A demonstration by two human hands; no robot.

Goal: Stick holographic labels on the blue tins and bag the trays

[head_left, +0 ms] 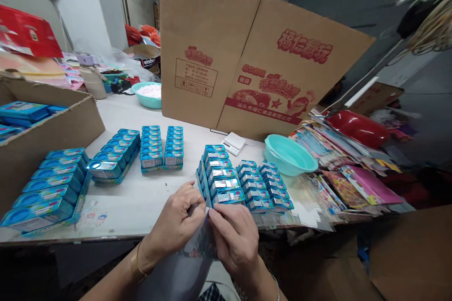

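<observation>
My left hand (176, 225) and my right hand (235, 237) meet at the table's near edge. Both pinch the top of a clear plastic bag (197, 244) that hangs down toward my lap. Just beyond my fingers stands a row of blue candy boxes (222, 176), with two more short rows (264, 190) to its right. Whether anything sits inside the bag is hidden by my hands.
More blue box rows (160, 146), (115, 155), (49, 188) line the white table (141, 197). A cardboard box (52, 127) stands left, a large printed carton (247, 66) behind. Teal bowls (289, 153), (148, 94), a small scale (233, 143) and stacked colourful packets (346, 169) lie right.
</observation>
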